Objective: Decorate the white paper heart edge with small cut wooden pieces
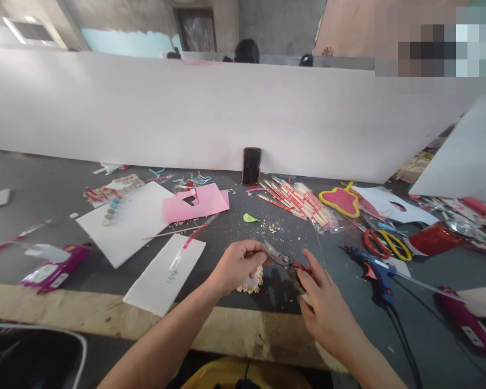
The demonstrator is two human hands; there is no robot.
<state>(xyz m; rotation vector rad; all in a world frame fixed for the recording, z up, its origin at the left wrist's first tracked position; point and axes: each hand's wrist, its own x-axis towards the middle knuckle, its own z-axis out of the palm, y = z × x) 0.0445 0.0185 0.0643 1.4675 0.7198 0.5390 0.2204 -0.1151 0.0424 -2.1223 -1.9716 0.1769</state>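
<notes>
My right hand (pixel 322 302) grips red-handled cutting pliers (pixel 285 262), whose metal jaws point up and left toward my left hand. My left hand (pixel 237 265) is closed in a pinch at the jaw tips, holding something too small to make out. Just under my left hand a small frame of pale wooden pieces (pixel 251 283) lies on the dark table (pixel 44 189). Wood crumbs (pixel 273 227) are scattered beyond it.
White sheets (pixel 125 221), pink paper (pixel 196 204), a bundle of chopsticks (pixel 297 200), a phone (pixel 251 166) leaning on the white partition (pixel 186 108), scissors (pixel 384 243), a blue glue gun (pixel 375 270) and a magenta glue gun (pixel 56 267) lie around. Other people's heads show behind the partition.
</notes>
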